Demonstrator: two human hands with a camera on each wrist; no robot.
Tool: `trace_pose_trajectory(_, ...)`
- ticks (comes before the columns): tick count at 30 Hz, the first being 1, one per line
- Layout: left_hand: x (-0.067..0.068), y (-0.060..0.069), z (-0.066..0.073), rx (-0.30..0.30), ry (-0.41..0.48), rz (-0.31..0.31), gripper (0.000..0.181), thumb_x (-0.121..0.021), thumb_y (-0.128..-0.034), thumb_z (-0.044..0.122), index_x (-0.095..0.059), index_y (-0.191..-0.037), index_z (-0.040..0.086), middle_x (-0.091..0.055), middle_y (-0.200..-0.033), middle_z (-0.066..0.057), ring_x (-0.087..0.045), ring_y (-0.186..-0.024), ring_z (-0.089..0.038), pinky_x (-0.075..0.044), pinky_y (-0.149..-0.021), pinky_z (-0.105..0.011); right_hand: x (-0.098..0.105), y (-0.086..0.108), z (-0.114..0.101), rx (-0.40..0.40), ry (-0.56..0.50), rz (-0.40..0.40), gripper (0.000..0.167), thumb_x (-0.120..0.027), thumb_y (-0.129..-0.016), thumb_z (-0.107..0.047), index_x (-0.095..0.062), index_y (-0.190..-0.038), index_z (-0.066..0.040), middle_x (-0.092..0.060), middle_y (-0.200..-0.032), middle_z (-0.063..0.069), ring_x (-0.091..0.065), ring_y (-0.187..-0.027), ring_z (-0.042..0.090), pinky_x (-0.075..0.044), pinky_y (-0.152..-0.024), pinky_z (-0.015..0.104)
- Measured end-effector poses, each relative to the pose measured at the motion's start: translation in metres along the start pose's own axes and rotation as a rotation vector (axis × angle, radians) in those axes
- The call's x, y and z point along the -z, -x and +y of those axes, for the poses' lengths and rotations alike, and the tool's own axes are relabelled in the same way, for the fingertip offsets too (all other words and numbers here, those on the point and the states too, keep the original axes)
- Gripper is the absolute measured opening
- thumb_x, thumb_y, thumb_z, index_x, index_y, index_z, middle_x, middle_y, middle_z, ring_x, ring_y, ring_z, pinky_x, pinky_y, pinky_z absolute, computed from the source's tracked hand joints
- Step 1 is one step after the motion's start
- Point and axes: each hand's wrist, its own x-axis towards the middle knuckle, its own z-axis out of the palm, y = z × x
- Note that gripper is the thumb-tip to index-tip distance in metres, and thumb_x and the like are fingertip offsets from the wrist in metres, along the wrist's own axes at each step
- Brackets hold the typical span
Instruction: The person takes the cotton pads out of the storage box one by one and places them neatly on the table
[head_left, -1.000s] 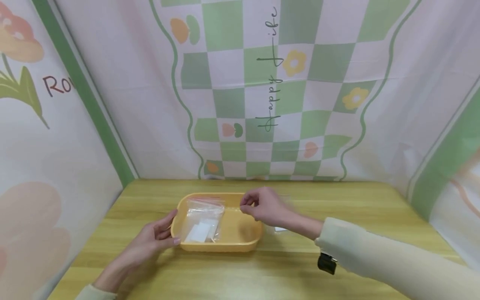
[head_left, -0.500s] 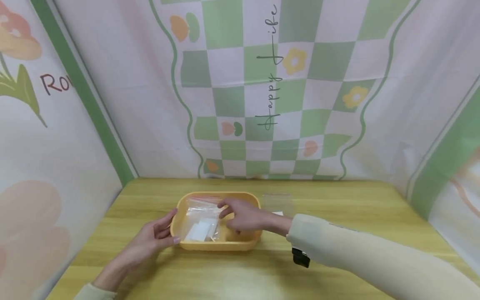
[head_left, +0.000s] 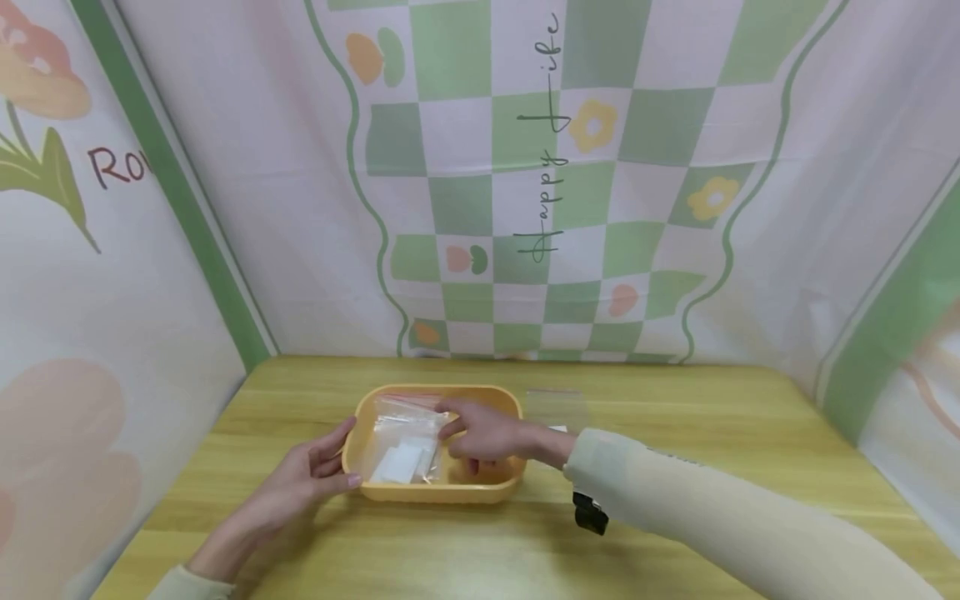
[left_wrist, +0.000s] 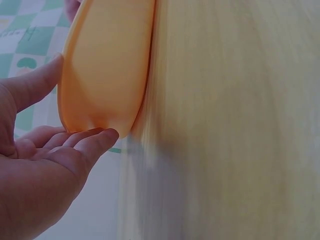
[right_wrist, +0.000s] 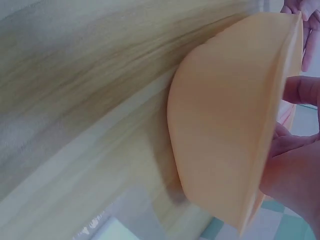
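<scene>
A yellow plastic basket sits on the table, holding clear zip bags with red seal strips and white pieces inside. My left hand holds its left end; in the left wrist view the thumb lies along the rim and the fingertips press the end wall. My right hand reaches into the basket from the right, thumb and fingers apart beside the bags' right edge. Whether the fingertips touch a bag is hard to tell. In the right wrist view the basket's wall partly hides this hand.
Flat on the wooden table, right of the basket, lies another clear zip bag with a white piece, partly hidden by the right forearm. A printed curtain hangs behind the table. A dark band shows under the right sleeve.
My right hand has moved left and down from above the basket's right side into it, its pinched fingers now spread. The bag on the table shows more. My left hand has stayed put.
</scene>
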Motion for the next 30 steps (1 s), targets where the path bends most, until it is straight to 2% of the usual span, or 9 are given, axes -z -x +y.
trace_pose_trajectory(7, 0.000, 0.000, -0.002, 0.012, -0.006, -0.002, 0.087, -0.069, -0.0993, -0.002, -0.010, -0.162, -0.011, -0.009, -0.168, -0.031, -0.028, -0.147, -0.053, -0.049, -0.107, -0.027, -0.007, -0.002, 0.002, 0.024, -0.075, 0.036, 0.073, -0.069, -0.092, 0.002, -0.039, -0.159, -0.002, -0.061, -0.144, 0.022, -0.061, -0.052, 0.015, -0.037, -0.038, 0.019)
trace_pose_trajectory(10, 0.000, 0.001, -0.001, -0.005, -0.007, -0.007, 0.086, -0.069, -0.0996, -0.002, -0.010, -0.162, -0.012, -0.010, -0.167, -0.033, -0.028, -0.147, -0.054, -0.049, -0.107, -0.027, -0.011, -0.004, 0.000, 0.076, -0.084, 0.071, 0.076, -0.077, -0.091, -0.002, -0.043, -0.159, -0.002, -0.059, -0.148, 0.021, -0.073, -0.085, 0.022, -0.054, -0.057, 0.019)
trace_pose_trajectory(12, 0.000, 0.001, 0.000, -0.016, -0.005, -0.011, 0.086, -0.068, -0.0997, -0.002, -0.010, -0.162, -0.013, -0.011, -0.166, -0.034, -0.028, -0.146, -0.054, -0.049, -0.107, -0.027, -0.013, -0.005, -0.003, 0.105, -0.100, 0.097, 0.078, -0.081, -0.089, -0.004, -0.045, -0.158, -0.001, -0.060, -0.147, 0.021, -0.070, -0.112, 0.029, -0.060, -0.077, 0.024)
trace_pose_trajectory(14, 0.000, 0.001, 0.000, -0.017, -0.003, -0.010, 0.086, -0.068, -0.0997, -0.002, -0.010, -0.162, -0.012, -0.012, -0.166, -0.034, -0.029, -0.146, -0.053, -0.049, -0.107, -0.027, -0.016, -0.008, -0.004, 0.139, -0.109, 0.118, 0.078, -0.084, -0.088, -0.006, -0.046, -0.156, 0.001, -0.062, -0.144, 0.022, -0.061, -0.132, 0.034, -0.058, -0.094, 0.026)
trace_pose_trajectory(16, 0.000, 0.001, 0.001, -0.015, 0.001, -0.012, 0.086, -0.069, -0.0997, -0.001, -0.010, -0.162, -0.012, -0.013, -0.165, -0.034, -0.029, -0.146, -0.053, -0.049, -0.107, -0.027, -0.020, -0.012, -0.004, 0.159, -0.110, 0.134, 0.078, -0.087, -0.087, -0.007, -0.048, -0.155, 0.001, -0.066, -0.138, 0.021, -0.064, -0.128, 0.034, -0.059, -0.093, 0.029)
trace_pose_trajectory(19, 0.001, 0.001, 0.001, -0.017, 0.007, -0.019, 0.086, -0.069, -0.0999, -0.001, -0.009, -0.162, -0.012, -0.014, -0.165, -0.035, -0.029, -0.146, -0.053, -0.050, -0.106, -0.027, -0.027, -0.020, -0.005, 0.191, -0.065, 0.168, 0.077, -0.090, -0.085, -0.010, -0.052, -0.152, 0.002, -0.067, -0.138, 0.019, -0.068, -0.120, 0.030, -0.059, -0.087, 0.026)
trace_pose_trajectory(24, 0.001, 0.001, 0.000, -0.017, 0.009, -0.023, 0.086, -0.068, -0.1003, -0.001, -0.009, -0.162, -0.012, -0.013, -0.165, -0.034, -0.028, -0.146, -0.053, -0.050, -0.106, -0.027, -0.039, -0.027, -0.011, 0.190, 0.004, 0.257, 0.076, -0.094, -0.082, -0.014, -0.058, -0.146, 0.003, -0.068, -0.137, 0.016, -0.072, -0.107, 0.024, -0.061, -0.079, 0.024)
trace_pose_trajectory(30, 0.001, 0.000, 0.001, -0.009, 0.014, -0.023, 0.087, -0.069, -0.0999, -0.001, -0.008, -0.162, -0.012, -0.011, -0.165, -0.035, -0.028, -0.147, -0.053, -0.050, -0.107, -0.028, -0.049, -0.029, -0.020, 0.128, -0.106, 0.288, 0.074, -0.093, -0.080, -0.005, -0.059, -0.145, 0.003, -0.072, -0.118, 0.018, -0.072, -0.064, 0.025, -0.063, -0.055, 0.032)
